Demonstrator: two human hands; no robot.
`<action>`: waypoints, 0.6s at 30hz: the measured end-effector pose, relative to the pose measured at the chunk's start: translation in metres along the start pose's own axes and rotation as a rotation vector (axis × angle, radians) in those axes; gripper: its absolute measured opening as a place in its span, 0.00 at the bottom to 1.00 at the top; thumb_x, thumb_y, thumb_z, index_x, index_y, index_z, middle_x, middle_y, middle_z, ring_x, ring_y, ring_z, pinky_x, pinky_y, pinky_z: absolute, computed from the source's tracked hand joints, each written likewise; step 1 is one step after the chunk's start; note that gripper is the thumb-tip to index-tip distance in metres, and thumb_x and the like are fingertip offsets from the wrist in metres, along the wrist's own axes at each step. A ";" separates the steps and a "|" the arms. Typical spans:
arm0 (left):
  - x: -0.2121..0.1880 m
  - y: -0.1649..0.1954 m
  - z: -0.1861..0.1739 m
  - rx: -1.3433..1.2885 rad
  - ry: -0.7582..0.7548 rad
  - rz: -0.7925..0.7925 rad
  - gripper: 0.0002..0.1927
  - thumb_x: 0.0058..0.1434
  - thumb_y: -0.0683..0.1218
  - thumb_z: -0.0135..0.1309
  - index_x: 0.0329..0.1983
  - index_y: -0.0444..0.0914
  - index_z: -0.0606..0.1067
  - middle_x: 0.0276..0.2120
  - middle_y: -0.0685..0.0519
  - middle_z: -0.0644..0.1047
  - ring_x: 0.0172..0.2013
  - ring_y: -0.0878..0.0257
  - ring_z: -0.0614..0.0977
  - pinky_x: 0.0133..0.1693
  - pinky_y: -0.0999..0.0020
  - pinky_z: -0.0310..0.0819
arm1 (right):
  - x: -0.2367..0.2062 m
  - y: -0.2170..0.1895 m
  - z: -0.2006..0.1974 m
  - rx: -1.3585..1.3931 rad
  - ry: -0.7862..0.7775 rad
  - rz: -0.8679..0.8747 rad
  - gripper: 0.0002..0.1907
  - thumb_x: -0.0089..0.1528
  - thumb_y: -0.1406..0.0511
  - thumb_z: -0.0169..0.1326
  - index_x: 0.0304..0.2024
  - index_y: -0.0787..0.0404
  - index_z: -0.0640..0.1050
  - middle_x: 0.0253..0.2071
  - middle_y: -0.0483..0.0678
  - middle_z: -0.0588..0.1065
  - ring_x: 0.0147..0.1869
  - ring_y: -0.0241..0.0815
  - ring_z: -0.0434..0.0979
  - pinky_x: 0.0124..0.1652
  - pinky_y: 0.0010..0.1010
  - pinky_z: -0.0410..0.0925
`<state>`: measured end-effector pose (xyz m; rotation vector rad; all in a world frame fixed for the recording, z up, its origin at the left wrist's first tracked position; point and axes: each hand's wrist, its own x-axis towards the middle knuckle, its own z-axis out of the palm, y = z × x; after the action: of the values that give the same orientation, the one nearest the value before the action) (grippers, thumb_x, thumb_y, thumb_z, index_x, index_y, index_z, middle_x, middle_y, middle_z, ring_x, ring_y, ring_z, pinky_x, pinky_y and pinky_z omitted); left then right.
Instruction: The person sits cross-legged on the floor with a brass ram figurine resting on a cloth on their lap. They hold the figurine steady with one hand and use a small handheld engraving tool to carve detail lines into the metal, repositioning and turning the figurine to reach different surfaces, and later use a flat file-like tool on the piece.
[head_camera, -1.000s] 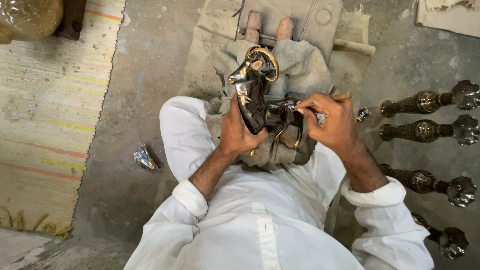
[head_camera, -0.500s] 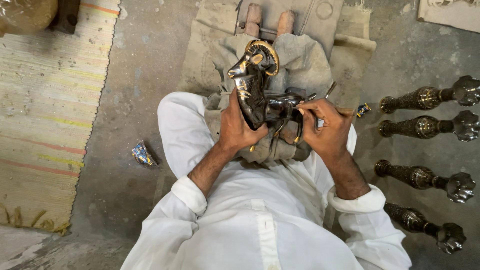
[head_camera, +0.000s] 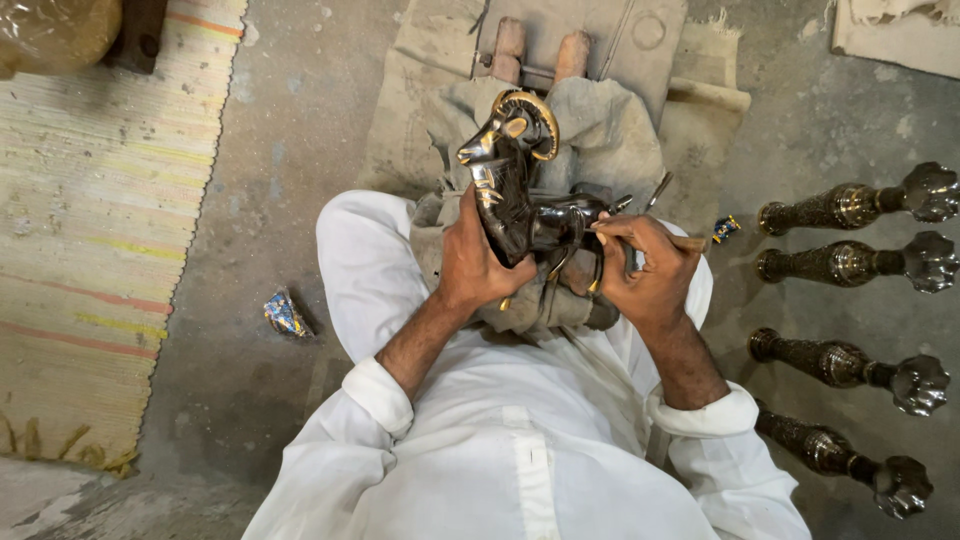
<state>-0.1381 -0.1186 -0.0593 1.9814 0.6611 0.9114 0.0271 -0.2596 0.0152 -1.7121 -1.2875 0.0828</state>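
Well left of where we grip lies a striped woven mat (head_camera: 95, 250), and nearer, on the bare concrete floor (head_camera: 290, 130), a crumpled foil wrapper (head_camera: 284, 314). A second small wrapper (head_camera: 725, 228) sits just right of the grip. Further right, four dark ornate metal stands (head_camera: 850, 206) lie side by side.

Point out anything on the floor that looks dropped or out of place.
Two crumpled shiny wrappers lie loose on the grey floor: one left of the person's knee, a smaller one near the row of dark metal stands. They look like litter. Nothing else stands out.
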 end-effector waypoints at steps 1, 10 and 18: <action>0.001 0.000 0.000 -0.010 -0.001 0.017 0.54 0.46 0.43 0.67 0.72 0.28 0.51 0.49 0.39 0.79 0.45 0.44 0.85 0.48 0.55 0.81 | 0.000 0.000 0.000 -0.008 0.006 0.007 0.06 0.61 0.81 0.58 0.39 0.71 0.78 0.41 0.55 0.81 0.48 0.42 0.85 0.48 0.27 0.77; -0.003 -0.002 -0.001 -0.014 -0.013 0.036 0.55 0.46 0.44 0.68 0.72 0.28 0.51 0.49 0.40 0.79 0.44 0.45 0.85 0.47 0.56 0.81 | -0.012 -0.003 0.006 0.019 0.050 0.063 0.06 0.62 0.80 0.59 0.40 0.70 0.78 0.41 0.54 0.82 0.47 0.42 0.86 0.48 0.26 0.76; -0.001 -0.001 -0.002 -0.040 -0.012 0.031 0.54 0.46 0.44 0.68 0.72 0.28 0.51 0.49 0.40 0.79 0.44 0.44 0.85 0.46 0.56 0.81 | -0.010 -0.006 0.006 -0.026 0.059 0.012 0.08 0.59 0.81 0.59 0.38 0.68 0.79 0.40 0.51 0.82 0.49 0.42 0.86 0.49 0.25 0.75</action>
<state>-0.1403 -0.1185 -0.0598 1.9646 0.6027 0.9239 0.0150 -0.2639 0.0119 -1.7322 -1.2392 0.0222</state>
